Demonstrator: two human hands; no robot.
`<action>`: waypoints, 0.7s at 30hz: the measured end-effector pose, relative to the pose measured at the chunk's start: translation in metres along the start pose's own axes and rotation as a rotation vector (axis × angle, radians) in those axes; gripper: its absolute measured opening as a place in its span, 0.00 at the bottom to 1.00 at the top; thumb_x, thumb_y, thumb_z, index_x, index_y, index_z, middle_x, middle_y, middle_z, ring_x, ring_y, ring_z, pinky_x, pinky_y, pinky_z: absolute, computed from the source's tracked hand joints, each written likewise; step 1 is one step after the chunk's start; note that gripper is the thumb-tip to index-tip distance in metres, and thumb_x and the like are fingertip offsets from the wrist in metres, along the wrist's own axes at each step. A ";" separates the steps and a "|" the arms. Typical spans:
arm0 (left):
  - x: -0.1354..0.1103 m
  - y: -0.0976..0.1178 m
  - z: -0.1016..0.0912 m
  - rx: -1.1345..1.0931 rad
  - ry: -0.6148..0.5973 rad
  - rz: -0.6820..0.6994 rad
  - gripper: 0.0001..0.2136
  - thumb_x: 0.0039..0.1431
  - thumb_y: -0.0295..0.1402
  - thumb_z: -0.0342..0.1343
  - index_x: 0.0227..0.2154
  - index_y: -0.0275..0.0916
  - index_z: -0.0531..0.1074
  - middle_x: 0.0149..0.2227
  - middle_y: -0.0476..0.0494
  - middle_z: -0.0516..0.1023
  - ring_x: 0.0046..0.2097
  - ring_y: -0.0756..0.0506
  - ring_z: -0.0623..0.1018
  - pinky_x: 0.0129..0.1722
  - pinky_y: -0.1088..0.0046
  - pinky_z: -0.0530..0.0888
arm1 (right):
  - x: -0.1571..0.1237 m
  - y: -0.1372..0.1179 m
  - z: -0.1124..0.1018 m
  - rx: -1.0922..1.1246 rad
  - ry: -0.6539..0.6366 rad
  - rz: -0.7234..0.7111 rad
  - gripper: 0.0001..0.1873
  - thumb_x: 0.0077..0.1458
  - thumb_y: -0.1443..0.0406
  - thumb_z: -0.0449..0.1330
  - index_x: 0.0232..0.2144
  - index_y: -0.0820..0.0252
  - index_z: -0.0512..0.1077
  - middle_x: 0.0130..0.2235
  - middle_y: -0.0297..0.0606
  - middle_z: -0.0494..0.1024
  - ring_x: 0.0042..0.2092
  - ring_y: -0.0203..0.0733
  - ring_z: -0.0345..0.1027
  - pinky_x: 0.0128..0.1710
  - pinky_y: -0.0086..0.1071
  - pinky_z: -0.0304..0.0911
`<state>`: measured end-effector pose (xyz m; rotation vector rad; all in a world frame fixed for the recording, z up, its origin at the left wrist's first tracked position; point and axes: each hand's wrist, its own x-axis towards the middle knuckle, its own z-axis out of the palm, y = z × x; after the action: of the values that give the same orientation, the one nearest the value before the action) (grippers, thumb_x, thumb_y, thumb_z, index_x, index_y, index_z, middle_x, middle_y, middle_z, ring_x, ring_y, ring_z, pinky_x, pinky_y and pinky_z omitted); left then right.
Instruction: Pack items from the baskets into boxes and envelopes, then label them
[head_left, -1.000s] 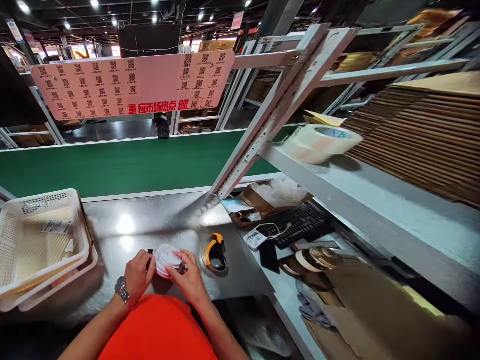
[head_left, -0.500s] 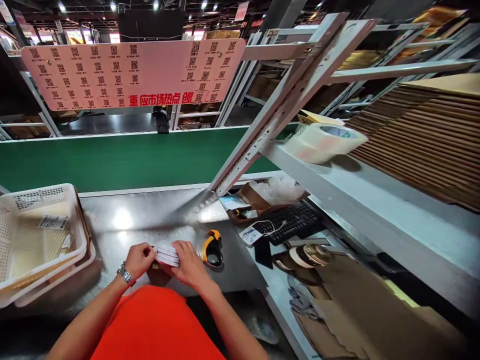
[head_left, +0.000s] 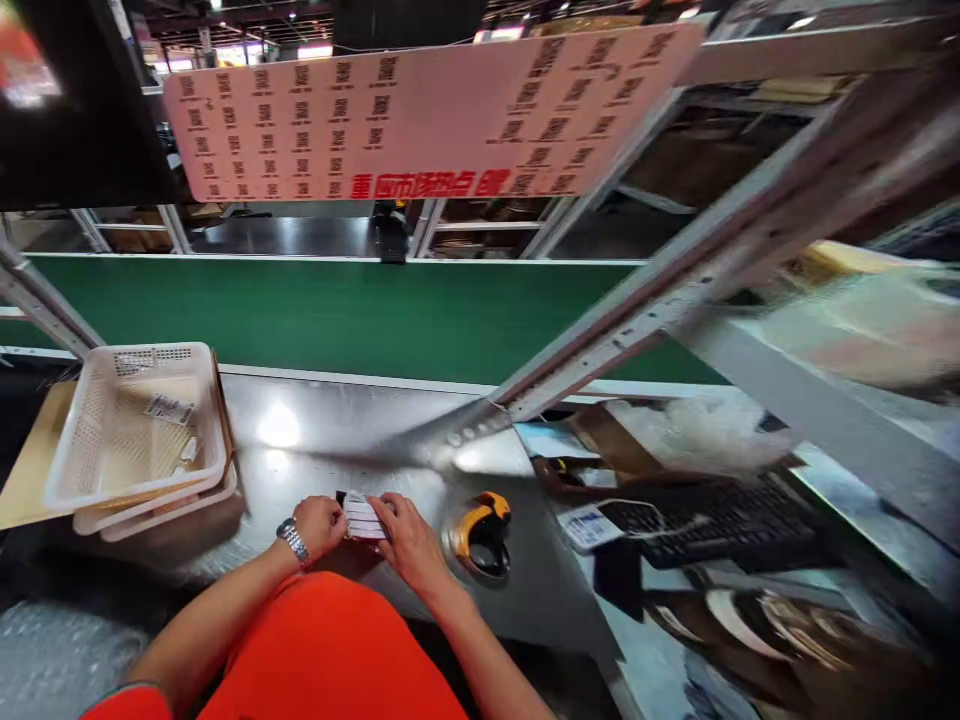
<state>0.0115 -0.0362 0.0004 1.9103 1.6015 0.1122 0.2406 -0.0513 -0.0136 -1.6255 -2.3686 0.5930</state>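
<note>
A small white pack (head_left: pixel 363 518) with dark lines across its top is held between my two hands, low over the metal bench (head_left: pixel 330 415). My left hand (head_left: pixel 320 524), with a metal watch on the wrist, has its fingers closed in a pinch at the pack's left edge. My right hand (head_left: pixel 409 538) grips the right side, fingers on top; its thumb is hidden. What lies under the pack cannot be made out. Just right of my right hand, a yellow and black tape dispenser (head_left: pixel 484 535) rests on the bench.
White baskets (head_left: pixel 214 470), stacked, stand on the left; the top one holds a labelled packet. Behind the bench runs a green conveyor belt (head_left: pixel 375 310). A slanted metal post (head_left: pixel 600 345) rises at right, near a keyboard (head_left: pixel 742 520) and a white label device (head_left: pixel 589 527).
My view has swung left, so the bench, baskets and sign appear farther right. Both hands still hold the pack, in nearly the same grip.
</note>
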 end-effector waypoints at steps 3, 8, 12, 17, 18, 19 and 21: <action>-0.002 -0.004 -0.004 0.037 -0.042 -0.017 0.16 0.70 0.39 0.56 0.45 0.41 0.88 0.47 0.32 0.90 0.49 0.37 0.87 0.52 0.62 0.78 | 0.006 0.004 0.003 0.053 -0.089 -0.001 0.40 0.56 0.75 0.61 0.70 0.53 0.68 0.69 0.55 0.69 0.62 0.59 0.74 0.61 0.51 0.74; -0.010 -0.013 -0.014 0.093 -0.116 0.039 0.18 0.72 0.39 0.53 0.50 0.41 0.87 0.51 0.31 0.88 0.53 0.36 0.86 0.54 0.61 0.79 | 0.003 0.002 -0.008 0.190 -0.202 -0.077 0.32 0.60 0.71 0.63 0.66 0.56 0.74 0.70 0.54 0.68 0.62 0.54 0.76 0.66 0.48 0.70; -0.010 -0.016 -0.016 0.116 -0.171 0.087 0.17 0.72 0.38 0.54 0.54 0.42 0.85 0.53 0.32 0.87 0.55 0.36 0.85 0.56 0.61 0.79 | 0.004 -0.010 -0.006 0.083 -0.237 -0.038 0.18 0.64 0.72 0.58 0.50 0.56 0.84 0.57 0.49 0.78 0.52 0.49 0.78 0.54 0.41 0.73; -0.017 -0.013 -0.018 0.096 -0.179 0.104 0.18 0.71 0.35 0.54 0.57 0.44 0.84 0.54 0.35 0.87 0.55 0.36 0.85 0.56 0.63 0.78 | 0.014 -0.021 0.002 0.127 -0.319 0.014 0.17 0.70 0.64 0.55 0.49 0.59 0.84 0.47 0.48 0.84 0.44 0.48 0.79 0.47 0.38 0.69; -0.020 -0.013 -0.021 0.080 -0.169 0.112 0.19 0.71 0.34 0.55 0.58 0.44 0.83 0.53 0.36 0.88 0.54 0.37 0.86 0.55 0.63 0.78 | 0.017 -0.022 0.002 0.143 -0.319 0.013 0.17 0.71 0.62 0.55 0.49 0.58 0.84 0.47 0.49 0.84 0.44 0.49 0.80 0.47 0.39 0.70; -0.024 -0.013 -0.027 0.064 -0.154 0.121 0.19 0.71 0.34 0.55 0.59 0.44 0.83 0.51 0.36 0.88 0.53 0.37 0.86 0.54 0.64 0.78 | 0.019 -0.022 0.001 0.161 -0.318 0.010 0.18 0.71 0.60 0.55 0.48 0.57 0.84 0.46 0.49 0.84 0.44 0.50 0.80 0.48 0.41 0.70; -0.031 -0.019 -0.049 0.034 -0.097 0.147 0.19 0.70 0.35 0.56 0.59 0.44 0.83 0.48 0.37 0.88 0.50 0.38 0.86 0.52 0.64 0.78 | 0.021 -0.021 -0.003 0.209 -0.304 0.000 0.19 0.71 0.57 0.55 0.46 0.54 0.85 0.44 0.47 0.86 0.45 0.53 0.82 0.49 0.44 0.72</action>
<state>-0.0343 -0.0435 0.0395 2.0273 1.4071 0.0528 0.2165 -0.0373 -0.0030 -1.5363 -2.4059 1.1180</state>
